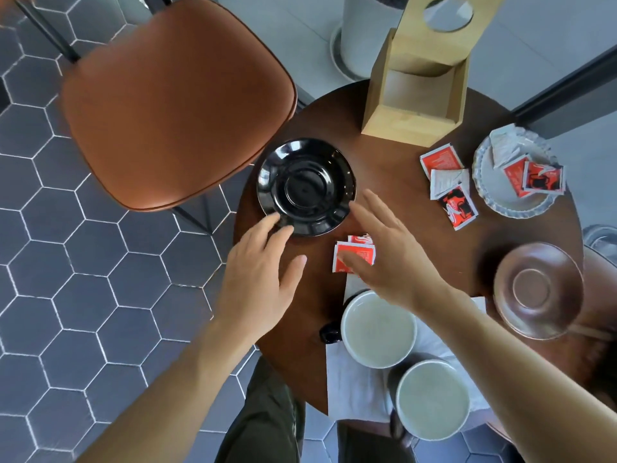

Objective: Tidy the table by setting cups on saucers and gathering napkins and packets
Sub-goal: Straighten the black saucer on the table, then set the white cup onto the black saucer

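left hand [257,279]: grip wide, fingertips touching the near rim of the black saucer [305,187] | right hand [389,259]: grip wide, holding nothing, over red packets [354,257] (partly hidden) | two white cups [379,329] on a napkin [354,385] at the near edge of the surface [394,208] | brown saucer [537,290] far right

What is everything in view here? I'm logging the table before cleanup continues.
Black saucer: 1, empty, table's far left.
Brown saucer: 1, empty, right edge.
Cups: 2, white inside, near edge, on napkins.
Napkins: white, under cups.
Packets: about 8, red and white, mid-table and on plate.
Clear plate: 1, far right.
Wooden holder: 1, far side.
Table: round, dark wood.
Chair: brown seat, left.
Left hand: open, at black saucer.
Right hand: open, over packets.
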